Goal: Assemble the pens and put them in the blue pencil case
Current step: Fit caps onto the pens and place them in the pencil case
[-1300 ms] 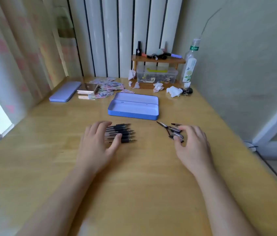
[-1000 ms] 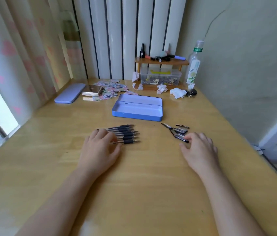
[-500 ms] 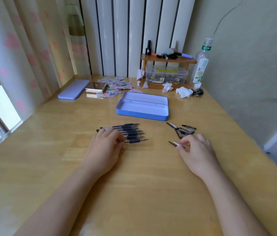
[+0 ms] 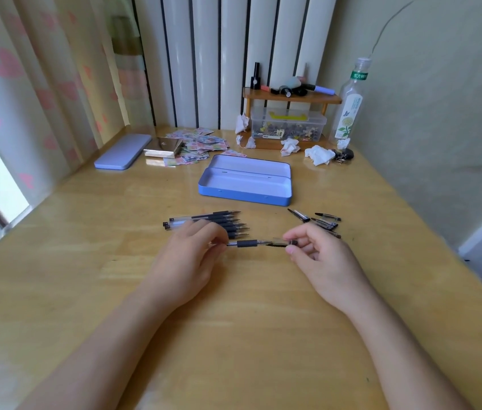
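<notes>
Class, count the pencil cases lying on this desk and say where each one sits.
2. The open blue pencil case lies mid-desk beyond the pens; a closed lilac pencil case lies far left by the curtain. None appear hidden.

wooden table (image 4: 86,261), blue pencil case (image 4: 245,189), pens (image 4: 219,221)
</notes>
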